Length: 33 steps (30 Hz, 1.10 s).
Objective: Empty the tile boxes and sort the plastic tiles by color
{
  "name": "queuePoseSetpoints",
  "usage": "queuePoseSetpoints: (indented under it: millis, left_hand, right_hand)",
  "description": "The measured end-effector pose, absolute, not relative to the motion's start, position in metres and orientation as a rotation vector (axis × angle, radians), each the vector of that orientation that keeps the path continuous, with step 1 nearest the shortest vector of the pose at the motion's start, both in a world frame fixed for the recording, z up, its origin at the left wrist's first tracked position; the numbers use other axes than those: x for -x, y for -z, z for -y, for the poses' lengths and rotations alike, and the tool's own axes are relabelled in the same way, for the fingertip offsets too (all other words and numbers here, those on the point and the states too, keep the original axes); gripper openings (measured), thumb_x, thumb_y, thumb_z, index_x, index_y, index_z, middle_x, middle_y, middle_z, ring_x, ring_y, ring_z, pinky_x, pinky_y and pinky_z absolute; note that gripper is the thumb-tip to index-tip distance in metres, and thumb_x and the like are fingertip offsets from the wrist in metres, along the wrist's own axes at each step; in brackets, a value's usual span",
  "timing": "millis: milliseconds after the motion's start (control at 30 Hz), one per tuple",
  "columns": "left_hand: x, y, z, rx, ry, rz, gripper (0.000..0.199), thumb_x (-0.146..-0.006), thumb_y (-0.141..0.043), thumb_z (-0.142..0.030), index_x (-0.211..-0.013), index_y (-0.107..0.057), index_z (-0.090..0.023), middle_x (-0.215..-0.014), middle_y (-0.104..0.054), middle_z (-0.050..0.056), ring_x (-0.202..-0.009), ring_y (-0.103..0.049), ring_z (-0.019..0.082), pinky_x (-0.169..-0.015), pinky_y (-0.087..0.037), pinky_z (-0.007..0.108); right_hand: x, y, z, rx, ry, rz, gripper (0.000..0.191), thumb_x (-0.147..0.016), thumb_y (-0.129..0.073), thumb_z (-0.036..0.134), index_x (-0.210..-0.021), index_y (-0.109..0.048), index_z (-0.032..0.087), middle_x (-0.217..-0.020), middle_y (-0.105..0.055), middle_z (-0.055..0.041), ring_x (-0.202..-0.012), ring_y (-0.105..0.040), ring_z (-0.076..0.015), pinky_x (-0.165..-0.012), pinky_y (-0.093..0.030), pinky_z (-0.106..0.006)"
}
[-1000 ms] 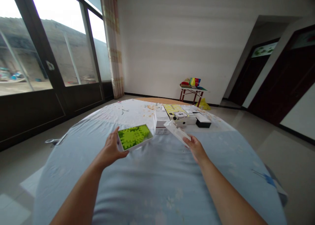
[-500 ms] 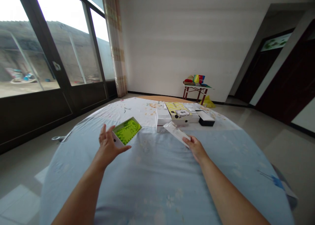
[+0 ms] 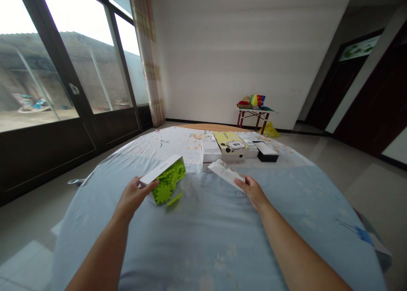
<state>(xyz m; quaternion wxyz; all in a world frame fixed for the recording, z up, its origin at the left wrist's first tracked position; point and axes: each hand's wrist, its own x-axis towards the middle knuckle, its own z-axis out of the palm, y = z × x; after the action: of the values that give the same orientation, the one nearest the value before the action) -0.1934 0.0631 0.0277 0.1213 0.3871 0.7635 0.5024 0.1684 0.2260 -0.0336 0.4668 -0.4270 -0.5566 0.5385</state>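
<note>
Far left, well away from the left hand, dark-framed glass windows (image 3: 85, 53); nearer, a shiny clip-like object (image 3: 76, 181) at the edge of the round surface (image 3: 197, 244), draped in pale blue and white floral cloth. With the left hand (image 3: 136, 193), pinching the near end of a white rectangular cardboard box (image 3: 163, 170), thumb across the near edge, fingers mostly hidden behind. Tilted sideways just right of and beyond that hand, white face uppermost, open side turned rightward and nearer. In the opening, a jumble of flat, bright green, gear-edged pieces (image 3: 167, 187), partly slid out; just below, one loose green piece (image 3: 174, 200), almost edge-on. Impossible to tell whether resting on the cloth.

Farther right, beyond and between both hands, stacked white cardboard boxes (image 3: 210, 154), then a yellow-topped box with a cartoon face (image 3: 229, 141). In the right hand (image 3: 252, 192), pinched at the near end between thumb and fingers, a long whitish strip with raised parts (image 3: 224, 174), slanting away and leftward, material unclear. Beyond the right hand and slightly rightward, a black box with a white top (image 3: 267, 157).
</note>
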Motion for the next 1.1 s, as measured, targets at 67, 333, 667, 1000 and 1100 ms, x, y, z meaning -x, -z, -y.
queuePoseSetpoints:
  millis: [67, 333, 667, 1000, 1100]
  left_hand:
    - [0.189, -0.031, -0.060, -1.196, -1.350, -2.233, 0.054, -0.051, -0.068, -0.053, -0.086, -0.062, -0.013, -0.061, -0.056, 0.000, -0.059, -0.052, 0.018, -0.053, -0.038, 0.027]
    - [0.172, -0.053, -0.053, -1.368, -1.263, -2.521, 0.059, -0.059, -0.063, -0.056, -0.104, -0.059, -0.018, -0.077, -0.062, 0.003, -0.069, -0.055, 0.020, -0.062, -0.040, 0.027]
    - [0.158, -0.067, -0.045, -1.635, -1.557, -2.642, 0.059, -0.063, -0.065, -0.051, -0.112, -0.056, -0.021, -0.101, -0.062, 0.007, -0.088, -0.057, 0.025, -0.079, -0.043, 0.033]
    - [0.172, -0.053, -0.057, -0.690, -2.161, -1.928, 0.041, -0.062, -0.064, -0.048, -0.089, -0.059, -0.018, -0.079, -0.058, 0.003, -0.072, -0.055, 0.019, -0.066, -0.048, 0.033]
    - [0.169, -0.053, -0.063, -0.423, -2.168, -1.526, 0.033, -0.062, -0.065, -0.043, -0.083, -0.057, -0.018, -0.078, -0.057, 0.000, -0.066, -0.054, 0.014, -0.054, -0.047, 0.026]
  right_hand:
    - [-0.168, 0.033, -0.226, 1.058, -1.308, 1.379, 0.049, -0.062, -0.070, 0.045, -0.101, -0.059, 0.017, -0.092, -0.068, -0.0045, -0.081, -0.064, -0.0204, -0.074, -0.051, -0.031]
    - [-0.168, 0.035, -0.226, 1.085, -1.255, 1.418, 0.053, -0.060, -0.070, 0.046, -0.102, -0.059, 0.015, -0.091, -0.068, -0.0058, -0.083, -0.063, -0.0220, -0.074, -0.050, -0.033]
    - [-0.167, 0.034, -0.225, 1.094, -1.257, 1.451, 0.052, -0.062, -0.069, 0.046, -0.103, -0.058, 0.016, -0.093, -0.067, -0.0055, -0.083, -0.062, -0.0215, -0.075, -0.049, -0.032]
    - [-0.164, 0.033, -0.221, 1.061, -1.183, 1.457, 0.058, -0.061, -0.068, 0.048, -0.109, -0.057, 0.016, -0.094, -0.065, -0.0056, -0.083, -0.060, -0.0213, -0.074, -0.048, -0.033]
    - [-0.160, 0.029, -0.218, 1.073, -1.087, 1.489, 0.060, -0.060, -0.068, 0.050, -0.110, -0.057, 0.018, -0.105, -0.061, -0.0075, -0.093, -0.058, -0.0233, -0.076, -0.048, -0.034]
